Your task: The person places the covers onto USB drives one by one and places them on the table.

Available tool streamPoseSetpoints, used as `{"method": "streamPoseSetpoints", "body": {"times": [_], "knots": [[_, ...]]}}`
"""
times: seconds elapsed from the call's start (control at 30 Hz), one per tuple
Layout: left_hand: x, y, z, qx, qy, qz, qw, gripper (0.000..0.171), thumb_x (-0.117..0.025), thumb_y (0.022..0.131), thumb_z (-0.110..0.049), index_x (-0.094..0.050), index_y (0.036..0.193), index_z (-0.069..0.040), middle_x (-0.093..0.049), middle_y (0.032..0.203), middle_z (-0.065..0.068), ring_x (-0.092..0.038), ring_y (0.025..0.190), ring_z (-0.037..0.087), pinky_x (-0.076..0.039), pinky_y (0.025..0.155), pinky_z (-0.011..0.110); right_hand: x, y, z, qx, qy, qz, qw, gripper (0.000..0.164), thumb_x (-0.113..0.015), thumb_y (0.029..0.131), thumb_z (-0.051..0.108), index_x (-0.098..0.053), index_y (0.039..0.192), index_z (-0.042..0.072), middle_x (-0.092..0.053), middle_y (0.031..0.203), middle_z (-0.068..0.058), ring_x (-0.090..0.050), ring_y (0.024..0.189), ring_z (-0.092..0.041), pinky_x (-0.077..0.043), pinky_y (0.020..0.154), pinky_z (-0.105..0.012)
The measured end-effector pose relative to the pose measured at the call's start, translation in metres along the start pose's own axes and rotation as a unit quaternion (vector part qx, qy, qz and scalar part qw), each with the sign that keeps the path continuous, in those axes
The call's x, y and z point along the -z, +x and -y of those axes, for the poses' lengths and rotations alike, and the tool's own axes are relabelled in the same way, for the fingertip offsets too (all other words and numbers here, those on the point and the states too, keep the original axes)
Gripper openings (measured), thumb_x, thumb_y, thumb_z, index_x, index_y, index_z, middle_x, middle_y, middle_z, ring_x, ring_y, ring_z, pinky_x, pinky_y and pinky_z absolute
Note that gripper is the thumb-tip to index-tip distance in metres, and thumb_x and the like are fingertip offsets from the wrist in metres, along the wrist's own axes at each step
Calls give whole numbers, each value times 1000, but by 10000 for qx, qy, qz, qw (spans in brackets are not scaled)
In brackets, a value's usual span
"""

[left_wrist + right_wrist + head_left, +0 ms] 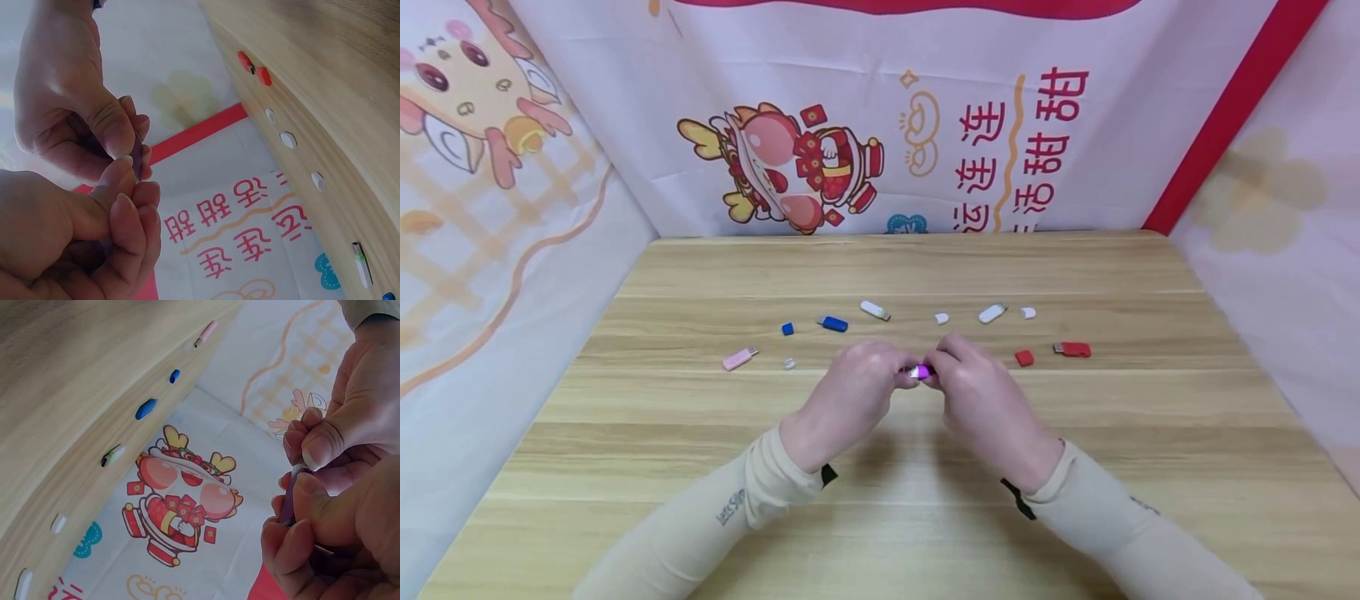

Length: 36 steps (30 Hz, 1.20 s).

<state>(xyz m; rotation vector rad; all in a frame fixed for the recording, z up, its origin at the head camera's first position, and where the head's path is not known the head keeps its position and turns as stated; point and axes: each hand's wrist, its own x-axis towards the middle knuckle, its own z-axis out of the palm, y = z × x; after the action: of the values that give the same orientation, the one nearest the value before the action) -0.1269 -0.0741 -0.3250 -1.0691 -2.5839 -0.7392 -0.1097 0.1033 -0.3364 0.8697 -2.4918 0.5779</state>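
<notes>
Both hands meet over the middle of the table, pinching a purple USB stick [924,372] between them. The right hand [988,408] grips its purple body [288,506] between thumb and fingers. At the other end, the silvery part lies in the thumb and fingers of the left hand [857,396]; whether a cap is there, I cannot tell. Fingers cover much of the stick in both wrist views. Just beyond the hands lie a white USB stick [874,310] and a small white cap [942,318].
On the left lie a pink USB stick [741,359], a clear cap [789,363], a blue cap [787,329] and a blue USB stick [833,323]. To the right are another white stick [992,313], its white cap [1028,313], a red cap [1024,357] and a red USB stick [1072,350].
</notes>
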Motion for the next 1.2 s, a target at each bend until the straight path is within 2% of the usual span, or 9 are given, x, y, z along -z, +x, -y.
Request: {"method": "streamPoseSetpoints", "body": {"times": [0.13,0.27,0.4,0.53,0.7,0.93,1.07,1.2], "knots": [[-1,0,2,-9,-18,123,9999,18,-76,85,-8,-76,102,-2,-75,92,6,-70,82,15,-57,74,24,-3,-1,-2,67,62,-12,10000,15,-79,80,-5,-74,93,-6,-59,84,-7,-59,73,-16,-58,69,-26],[-3,0,8,-81,-168,285,9994,20,-78,83,-7,-76,102,-2,-75,93,6,-71,84,15,-58,75,25,-5,-3,-7,41,139,189,9997,16,-80,80,-1,-74,94,-4,-60,85,-5,-63,74,-14,-58,69,-23],[-9,-1,15,-154,-451,513,9975,18,-79,83,-5,-77,100,-1,-75,90,6,-70,79,12,-56,72,20,-7,-5,-12,86,70,413,9991,15,-82,79,3,-76,93,0,-61,85,-3,-65,72,-11,-57,67,-20],[-15,-3,22,-169,-463,711,9963,13,-79,83,-5,-78,96,-3,-74,86,5,-68,77,11,-55,70,19,-14,-7,-17,226,-46,646,9976,17,-85,78,8,-77,92,3,-62,84,-1,-65,69,-9,-56,64,-20],[-21,-2,28,76,-293,1077,9937,10,-80,84,-9,-79,94,-7,-73,87,2,-66,79,11,-55,71,24,-22,-8,-23,318,-47,993,9945,17,-84,79,12,-77,92,4,-62,83,-1,-63,68,-9,-55,62,-20],[-33,2,40,325,-333,1539,9870,10,-78,86,-10,-79,96,-7,-74,88,1,-66,80,11,-54,72,25,-32,-4,-31,208,-95,1510,9883,5,-79,84,8,-76,88,8,-59,79,1,-53,62,-7,-49,56,-20],[-41,5,46,354,-299,1704,9843,8,-77,87,-9,-79,95,-7,-74,86,1,-64,74,8,-53,69,23,-38,-1,-35,206,58,1739,9845,3,-78,85,6,-75,84,8,-57,75,1,-48,60,-8,-45,54,-19],[-44,7,51,430,-254,1837,9817,6,-75,88,-6,-79,92,-6,-73,82,0,-58,66,7,-51,64,23,-47,2,-40,197,283,1790,9832,5,-78,85,7,-75,82,8,-57,72,-1,-47,59,-8,-44,53,-20]]}}
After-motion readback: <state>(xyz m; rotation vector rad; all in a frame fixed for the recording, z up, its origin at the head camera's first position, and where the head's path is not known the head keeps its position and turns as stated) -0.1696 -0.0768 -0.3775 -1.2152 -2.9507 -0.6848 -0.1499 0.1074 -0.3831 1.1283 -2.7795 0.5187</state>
